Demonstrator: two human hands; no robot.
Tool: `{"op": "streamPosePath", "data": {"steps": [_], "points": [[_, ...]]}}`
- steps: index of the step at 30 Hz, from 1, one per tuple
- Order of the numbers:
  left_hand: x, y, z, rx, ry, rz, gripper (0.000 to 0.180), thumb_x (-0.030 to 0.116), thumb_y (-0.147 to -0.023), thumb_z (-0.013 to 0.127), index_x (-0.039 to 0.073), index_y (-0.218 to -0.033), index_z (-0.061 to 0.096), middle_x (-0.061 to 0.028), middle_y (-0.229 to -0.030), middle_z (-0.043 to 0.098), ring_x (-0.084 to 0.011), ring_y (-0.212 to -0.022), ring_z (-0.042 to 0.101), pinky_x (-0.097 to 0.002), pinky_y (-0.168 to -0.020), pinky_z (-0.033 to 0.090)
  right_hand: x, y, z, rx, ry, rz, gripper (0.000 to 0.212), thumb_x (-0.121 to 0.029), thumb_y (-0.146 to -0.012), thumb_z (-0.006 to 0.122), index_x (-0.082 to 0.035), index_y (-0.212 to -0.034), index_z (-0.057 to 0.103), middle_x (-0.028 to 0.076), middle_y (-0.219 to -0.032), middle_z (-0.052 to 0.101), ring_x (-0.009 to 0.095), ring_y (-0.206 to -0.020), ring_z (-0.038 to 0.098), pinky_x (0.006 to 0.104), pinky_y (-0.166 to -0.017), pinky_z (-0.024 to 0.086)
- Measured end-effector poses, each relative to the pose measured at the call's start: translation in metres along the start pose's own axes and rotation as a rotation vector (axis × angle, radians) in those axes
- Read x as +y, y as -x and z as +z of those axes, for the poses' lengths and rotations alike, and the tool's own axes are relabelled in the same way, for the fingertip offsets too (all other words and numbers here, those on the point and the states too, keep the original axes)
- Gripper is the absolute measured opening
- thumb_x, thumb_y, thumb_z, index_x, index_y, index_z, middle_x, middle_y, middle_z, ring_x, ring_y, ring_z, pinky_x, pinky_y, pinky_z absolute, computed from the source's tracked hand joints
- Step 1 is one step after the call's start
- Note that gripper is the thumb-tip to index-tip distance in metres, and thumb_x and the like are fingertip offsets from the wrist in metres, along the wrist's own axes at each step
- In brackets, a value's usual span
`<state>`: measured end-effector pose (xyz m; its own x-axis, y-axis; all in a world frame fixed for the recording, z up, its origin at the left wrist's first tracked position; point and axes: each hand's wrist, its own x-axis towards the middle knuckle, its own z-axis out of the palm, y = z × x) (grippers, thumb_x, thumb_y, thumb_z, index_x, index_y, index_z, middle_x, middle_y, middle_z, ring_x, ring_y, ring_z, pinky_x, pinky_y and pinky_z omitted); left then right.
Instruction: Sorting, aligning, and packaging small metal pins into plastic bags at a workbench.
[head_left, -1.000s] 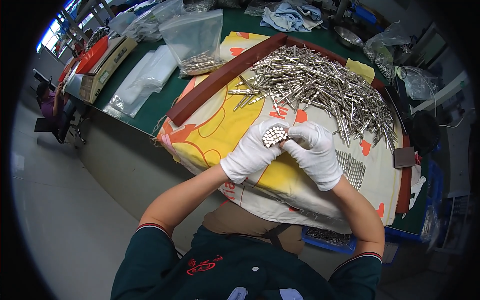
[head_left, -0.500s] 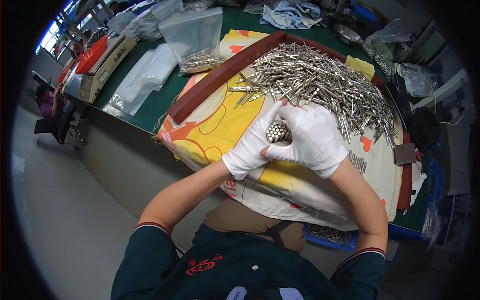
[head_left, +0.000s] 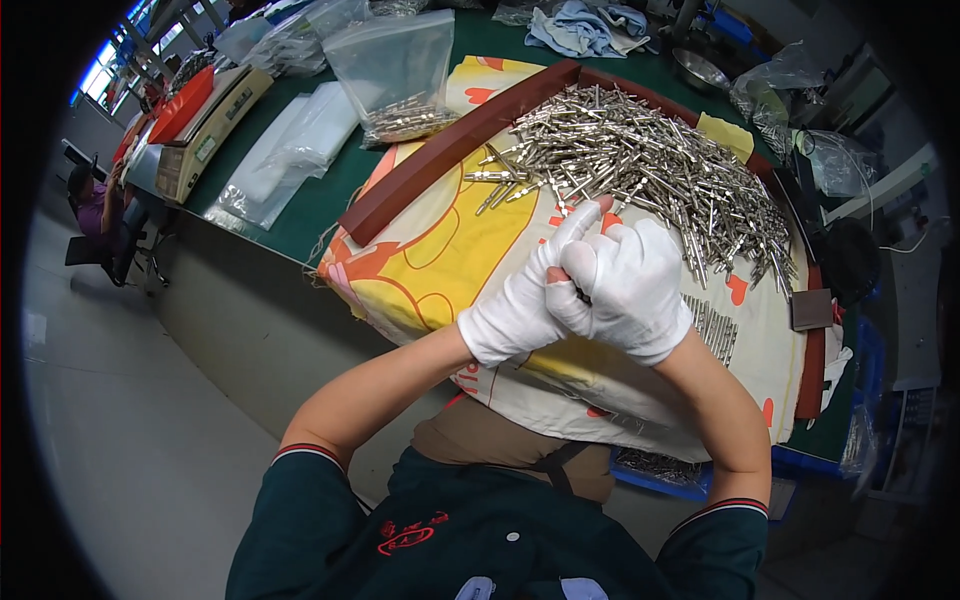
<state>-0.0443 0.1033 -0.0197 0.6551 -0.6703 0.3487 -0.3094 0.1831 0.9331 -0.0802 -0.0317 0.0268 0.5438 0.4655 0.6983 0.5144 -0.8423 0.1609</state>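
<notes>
"Closing over a bundle of metal rods (head_left: 583,295), a white-gloved right hand (head_left: 640,290) meets the gloved left hand (head_left: 525,308) above a cartoon-print cloth (head_left: 440,262)"

"What has changed in the half second?"

"The pale rod ends, on show in a gap between the gloves a moment ago, are now covered; just a dark sliver remains in view, so neither their number nor how evenly they line up can be read"

"And the grip?"

"The right hand is curled tight, fingers folded down. The left wraps from the other side, one finger lying out straight with its bare tip toward the heap of double-ended metal bits (head_left: 650,165). The bundle sits between both palms, by all appearances firmly held, though the inner fingers are hidden"

"Anything else stirring?"

"Little: the heap lies as it did, inside a dark red rail (head_left: 462,150), and a row of metal rods (head_left: 715,328) rests on the cloth near the right wrist, while a clear zip bag (head_left: 395,70) of metal pieces stands beyond the rail on the green table (head_left: 335,190)"
</notes>
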Motion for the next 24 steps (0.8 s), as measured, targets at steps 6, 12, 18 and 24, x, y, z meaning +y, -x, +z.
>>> {"op": "streamPosePath", "data": {"steps": [6,12,18,24], "points": [[-0.008,0.005,0.001,-0.074,-0.027,-0.089,0.078,0.003,-0.080,0.061,0.002,-0.147,0.021,-0.0135,-0.140,0.040,-0.0229,-0.130,0.040,-0.0313,-0.109,0.028,0.004,0.017,0.019,-0.019,-0.111,0.025,0.019,-0.020,-0.069,0.063,-0.013,-0.063,0.046,0.005,-0.055,0.044,0.025,-0.049,0.046,0.0379,-0.049,0.034],[-0.020,0.011,0.000,-0.078,-0.141,-0.186,0.087,0.007,-0.078,0.066,0.001,-0.148,0.015,-0.0158,-0.136,0.043,-0.0240,-0.127,0.043,-0.0321,-0.108,0.031,0.005,0.022,0.023,-0.003,-0.184,0.029,0.017,-0.016,-0.066,0.063,-0.012,-0.064,0.047,0.005,-0.054,0.042,0.025,-0.049,0.045,0.0377,-0.050,0.034],[0.007,-0.007,-0.004,-0.178,0.075,-0.094,0.042,0.000,-0.074,0.060,0.005,-0.116,0.056,-0.0110,-0.098,0.064,-0.0195,-0.094,0.061,-0.0309,-0.082,0.048,0.011,0.009,0.005,0.024,-0.190,0.031,0.020,-0.016,-0.065,0.065,-0.013,-0.061,0.046,0.005,-0.052,0.044,0.024,-0.048,0.046,0.0361,-0.047,0.037],[-0.020,-0.014,-0.006,-0.128,-0.120,-0.047,0.032,0.006,-0.069,0.065,0.007,-0.100,0.057,-0.0132,-0.090,0.061,-0.0310,-0.088,0.059,-0.0374,-0.079,0.047,0.022,0.014,0.020,-0.062,-0.139,0.019,0.023,-0.024,-0.069,0.065,-0.013,-0.059,0.047,0.006,-0.052,0.044,0.024,-0.047,0.047,0.0366,-0.047,0.038]]}}
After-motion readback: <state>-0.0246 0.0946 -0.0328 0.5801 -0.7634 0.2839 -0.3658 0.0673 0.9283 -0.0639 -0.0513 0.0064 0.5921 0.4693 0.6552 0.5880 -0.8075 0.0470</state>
